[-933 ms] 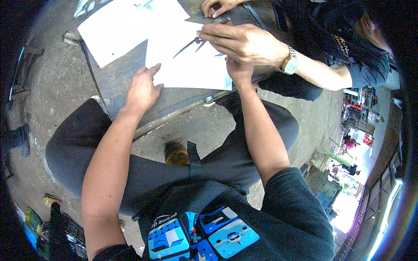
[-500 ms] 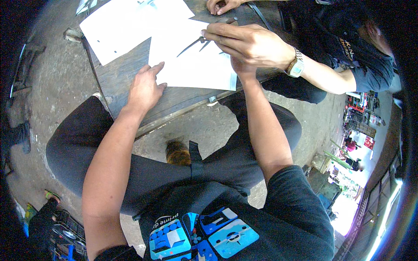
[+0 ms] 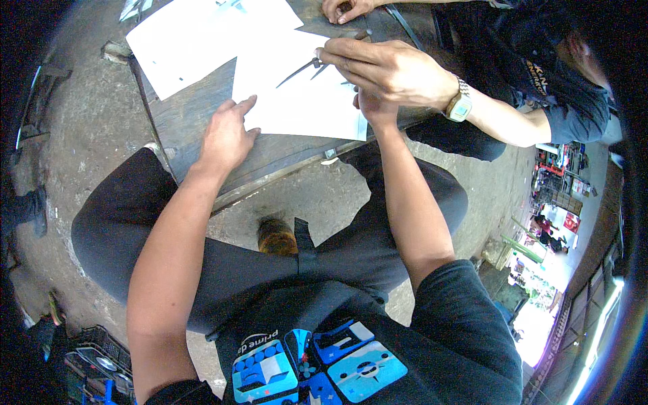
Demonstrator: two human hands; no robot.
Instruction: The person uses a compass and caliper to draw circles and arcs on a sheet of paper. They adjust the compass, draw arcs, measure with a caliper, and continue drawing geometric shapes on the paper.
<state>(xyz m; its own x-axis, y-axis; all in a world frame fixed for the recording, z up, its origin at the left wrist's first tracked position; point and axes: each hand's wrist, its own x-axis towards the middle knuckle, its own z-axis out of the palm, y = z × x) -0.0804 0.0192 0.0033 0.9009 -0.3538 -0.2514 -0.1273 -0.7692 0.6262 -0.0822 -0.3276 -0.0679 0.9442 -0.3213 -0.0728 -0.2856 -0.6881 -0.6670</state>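
My left hand (image 3: 228, 133) is open on the table, its fingers stretched out at the left edge of a white paper sheet (image 3: 287, 115). My right hand (image 3: 378, 108) is over the sheet's right side, mostly hidden beneath a co-worker's hand (image 3: 391, 71) that wears a metal watch. Whether my right fingers hold anything is hidden. Pinched in the co-worker's fingertips is a dark tool with two thin pointed legs (image 3: 297, 73), resembling a pair of compasses, slanting over the sheet.
A second white sheet (image 3: 196, 47) lies on the worn wooden table (image 3: 182, 121) to the far left. Another hand (image 3: 347, 9) rests at the table's far side, near a dark strip-like thing (image 3: 403, 27). The table's near edge runs in front of my knees.
My left hand stays in place. A fingertip of my right hand shows slightly more below the co-worker's hand. The dark tool has barely shifted.
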